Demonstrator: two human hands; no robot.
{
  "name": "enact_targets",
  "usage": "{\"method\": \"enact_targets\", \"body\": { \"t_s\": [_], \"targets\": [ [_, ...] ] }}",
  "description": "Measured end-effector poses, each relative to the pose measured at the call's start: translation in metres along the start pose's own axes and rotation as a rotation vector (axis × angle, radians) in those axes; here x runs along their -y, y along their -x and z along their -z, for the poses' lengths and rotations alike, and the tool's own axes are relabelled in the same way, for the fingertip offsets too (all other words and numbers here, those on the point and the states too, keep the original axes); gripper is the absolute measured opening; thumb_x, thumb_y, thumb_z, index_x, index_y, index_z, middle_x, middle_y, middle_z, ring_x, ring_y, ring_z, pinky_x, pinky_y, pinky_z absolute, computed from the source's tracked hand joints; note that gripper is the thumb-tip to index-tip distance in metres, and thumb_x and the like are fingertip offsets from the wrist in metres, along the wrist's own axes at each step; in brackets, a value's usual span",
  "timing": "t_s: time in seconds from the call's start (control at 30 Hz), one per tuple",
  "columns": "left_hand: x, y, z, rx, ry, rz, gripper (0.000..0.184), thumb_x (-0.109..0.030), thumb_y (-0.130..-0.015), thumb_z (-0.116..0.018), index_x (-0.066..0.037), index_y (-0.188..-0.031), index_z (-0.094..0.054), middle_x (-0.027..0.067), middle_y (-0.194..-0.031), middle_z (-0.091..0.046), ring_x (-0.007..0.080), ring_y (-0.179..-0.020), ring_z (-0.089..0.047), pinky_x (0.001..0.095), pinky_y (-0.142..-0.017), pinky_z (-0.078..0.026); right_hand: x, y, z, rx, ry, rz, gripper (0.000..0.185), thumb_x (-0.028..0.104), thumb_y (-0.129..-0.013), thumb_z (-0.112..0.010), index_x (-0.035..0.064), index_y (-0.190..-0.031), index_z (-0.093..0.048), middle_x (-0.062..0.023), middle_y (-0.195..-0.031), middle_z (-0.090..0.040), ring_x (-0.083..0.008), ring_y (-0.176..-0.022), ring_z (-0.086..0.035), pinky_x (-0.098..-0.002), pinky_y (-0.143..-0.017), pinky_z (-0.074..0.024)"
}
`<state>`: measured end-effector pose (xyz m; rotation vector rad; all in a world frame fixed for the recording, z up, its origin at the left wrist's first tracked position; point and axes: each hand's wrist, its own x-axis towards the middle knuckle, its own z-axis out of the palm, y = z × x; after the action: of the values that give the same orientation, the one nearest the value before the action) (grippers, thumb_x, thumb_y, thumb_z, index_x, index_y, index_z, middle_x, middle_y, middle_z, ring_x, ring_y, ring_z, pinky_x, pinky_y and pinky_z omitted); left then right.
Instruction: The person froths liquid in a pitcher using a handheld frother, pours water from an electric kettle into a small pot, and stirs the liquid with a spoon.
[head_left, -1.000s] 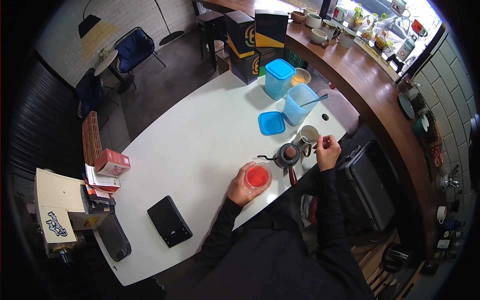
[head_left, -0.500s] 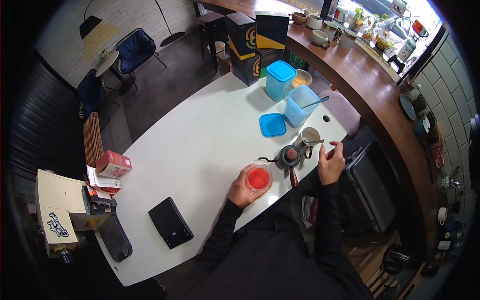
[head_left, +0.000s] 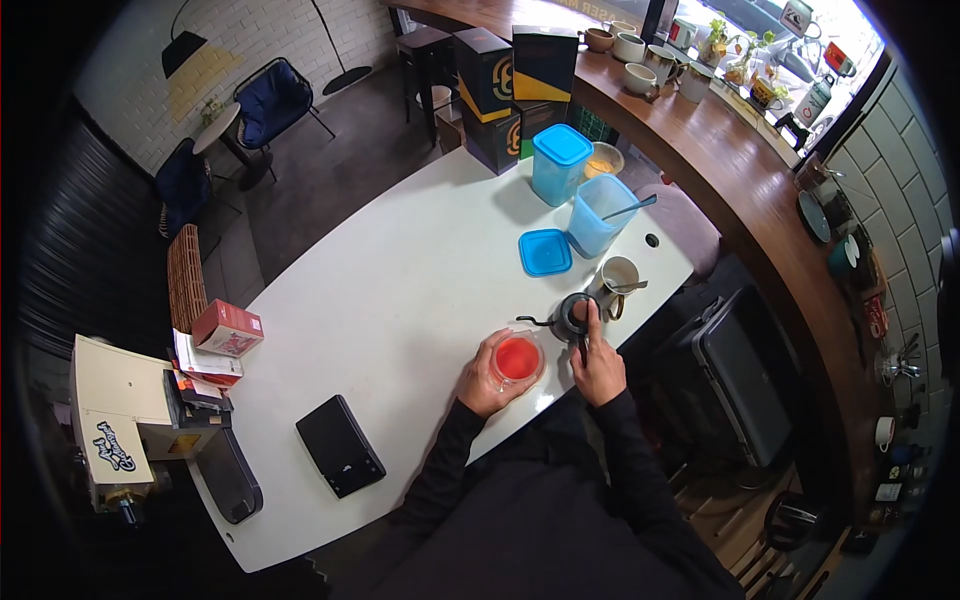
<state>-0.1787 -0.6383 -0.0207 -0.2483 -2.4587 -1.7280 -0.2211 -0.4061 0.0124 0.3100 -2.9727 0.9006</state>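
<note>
My left hand [head_left: 483, 378] is wrapped round a clear cup of red liquid [head_left: 517, 358] at the table's near edge. My right hand [head_left: 600, 372] grips the handle of a small dark gooseneck kettle [head_left: 566, 316], one finger reaching up to the brown knob on its lid. The kettle's thin spout points left, above the cup; its handle is mostly hidden by my fingers. Just beyond the kettle stands a mug [head_left: 619, 272] with a spoon [head_left: 632, 286] in it. A blue lid [head_left: 545, 252] lies flat farther back, beside an uncovered pale-blue container [head_left: 594, 236] holding another spoon.
A lidded blue container [head_left: 558, 172] and stacked dark boxes [head_left: 489, 80] stand at the table's far end. On the left lie a black flat device [head_left: 341, 445] and a pink box [head_left: 227, 328]. A wooden counter [head_left: 700, 145] with cups curves along the right.
My right hand has moved left and down from beside the mug onto the kettle's handle and lid. My left hand still holds the cup in the same place.
</note>
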Motion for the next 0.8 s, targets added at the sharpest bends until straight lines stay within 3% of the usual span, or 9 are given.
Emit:
{"method": "enact_targets", "body": {
  "t_s": [0.2,0.37,0.43,0.47,0.6,0.63,0.67,0.73,0.8],
  "targets": [
    [-0.011,-0.002,-0.009,-0.097,0.036,-0.038,0.091,-0.024,-0.075,-0.095,-0.001,-0.147,-0.045,0.0200,-0.129,-0.067,0.0320,-0.118,-0.070,0.0427,-0.102,-0.056,0.002,-0.009,-0.014,-0.043,-0.002,-0.059,0.102,0.005,-0.086,-0.063,0.0151,-0.169,-0.007,-0.0269,-0.086,-0.072,-0.0478,-0.077,-0.070,-0.0565,-0.070,-0.0545],
    [0.006,-0.001,-0.020,-0.181,0.006,-0.076,0.092,-0.027,-0.072,-0.097,0.001,-0.144,-0.048,0.0229,-0.128,-0.065,0.0358,-0.115,-0.069,0.0444,-0.100,-0.056,-0.003,-0.007,-0.014,-0.182,-0.285,-0.001,0.092,0.000,-0.085,-0.061,0.0193,-0.167,-0.025,-0.0250,-0.080,-0.069,-0.0457,-0.070,-0.068,-0.0538,-0.066,-0.0515],
    [0.005,0.000,-0.017,-0.137,-0.009,-0.076,0.089,-0.021,-0.077,-0.095,0.003,-0.146,-0.044,0.0185,-0.128,-0.068,0.0256,-0.119,-0.069,0.0395,-0.102,-0.056,-0.002,-0.005,-0.010,-0.183,-0.312,-0.021,0.090,-0.001,-0.084,-0.061,0.0190,-0.166,-0.029,-0.0247,-0.078,-0.067,-0.0451,-0.068,-0.068,-0.0526,-0.065,-0.0509],
    [0.005,-0.001,-0.016,-0.143,-0.009,-0.078,0.089,-0.021,-0.077,-0.095,0.003,-0.146,-0.044,0.0185,-0.128,-0.068,0.0256,-0.119,-0.069,0.0395,-0.102,-0.056,-0.002,-0.004,-0.008,-0.180,-0.339,-0.047,0.088,-0.002,-0.084,-0.061,0.0186,-0.165,-0.033,-0.0245,-0.077,-0.066,-0.0445,-0.066,-0.067,-0.0513,-0.063,-0.0503],
    [0.007,0.001,-0.018,-0.150,-0.011,-0.050,0.087,-0.022,-0.076,-0.095,0.003,-0.143,-0.046,0.0184,-0.128,-0.068,0.0258,-0.118,-0.069,0.0399,-0.101,-0.057,0.006,-0.001,0.007,-0.246,-0.435,-0.044,0.084,-0.006,-0.083,-0.060,0.0141,-0.162,-0.040,-0.0225,-0.082,-0.068,-0.0302,-0.055,-0.064,-0.0402,-0.058,-0.0492],
    [0.009,0.000,-0.019,-0.158,-0.008,-0.058,0.087,-0.023,-0.076,-0.096,0.002,-0.143,-0.047,0.0185,-0.128,-0.068,0.0263,-0.118,-0.070,0.0398,-0.101,-0.057,0.009,-0.002,0.011,-0.286,-0.494,-0.005,0.082,-0.009,-0.083,-0.059,0.0123,-0.161,-0.042,-0.0225,-0.093,-0.073,-0.0221,-0.055,-0.062,-0.0346,-0.056,-0.0481],
    [0.011,-0.001,-0.020,-0.153,-0.009,-0.057,0.087,-0.023,-0.076,-0.096,0.002,-0.143,-0.047,0.0185,-0.128,-0.068,0.0263,-0.118,-0.070,0.0398,-0.101,-0.057,0.011,-0.003,0.017,-0.287,-0.496,-0.011,0.082,-0.009,-0.083,-0.059,0.0123,-0.161,-0.042,-0.0225,-0.093,-0.073,-0.0221,-0.055,-0.062,-0.0346,-0.056,-0.0481],
    [0.006,-0.002,-0.018,-0.173,-0.047,-0.031,0.090,-0.033,-0.073,-0.097,-0.002,-0.142,-0.049,0.0210,-0.127,-0.066,0.0361,-0.114,-0.070,0.0443,-0.098,-0.057,0.020,-0.003,0.033,-0.334,-0.518,0.050,0.082,-0.011,-0.086,-0.058,0.0157,-0.161,-0.042,-0.0059,-0.071,-0.062,-0.0066,-0.055,-0.050,-0.0261,-0.054,-0.0404],
    [-0.003,-0.003,-0.014,-0.155,-0.079,0.001,0.090,-0.034,-0.073,-0.096,-0.003,-0.142,-0.049,0.0202,-0.128,-0.066,0.0359,-0.114,-0.070,0.0442,-0.098,-0.057,0.027,-0.002,0.048,-0.313,-0.514,0.062,0.081,-0.012,-0.086,-0.058,0.0158,-0.160,-0.044,-0.0060,-0.071,-0.062,-0.0060,-0.057,-0.048,-0.0252,-0.054,-0.0385]
  ]
}}
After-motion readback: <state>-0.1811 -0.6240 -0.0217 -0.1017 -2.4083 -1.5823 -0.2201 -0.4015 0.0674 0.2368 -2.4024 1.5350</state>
